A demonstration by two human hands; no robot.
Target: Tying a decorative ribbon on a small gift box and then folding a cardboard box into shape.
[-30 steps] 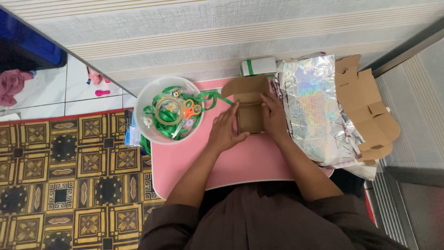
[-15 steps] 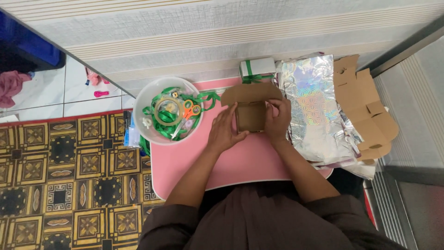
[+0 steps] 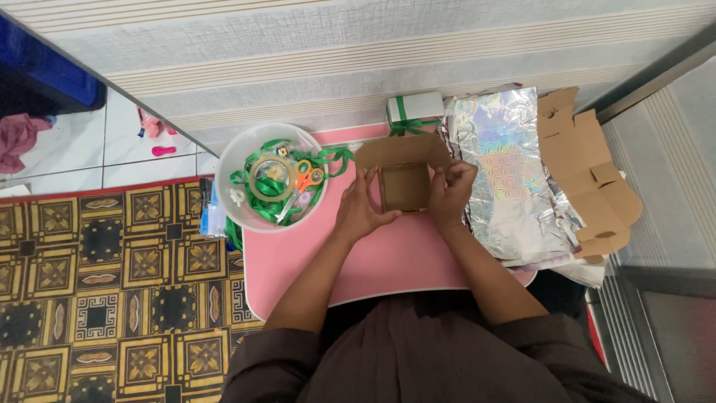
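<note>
A small brown cardboard box (image 3: 404, 185) stands open on the pink table (image 3: 373, 261), its lid flap folded back toward the far side. My left hand (image 3: 359, 210) grips the box's left wall. On the right wall rests my right hand (image 3: 450, 192), fingers curled over the rim. The inside of the box looks bare.
A white bowl (image 3: 226, 210) to the left holds green ribbon, a tape roll (image 3: 270, 176) and orange scissors (image 3: 302, 183). A white packet with green ribbon (image 3: 415, 108) lies beyond the box. Holographic silver wrap (image 3: 511, 172) and flat cardboard pieces (image 3: 589, 175) lie to the right. Patterned rug at left.
The box's lid flap has swung back and the box now stands open. My right hand has moved from the top of the box to its right wall.
</note>
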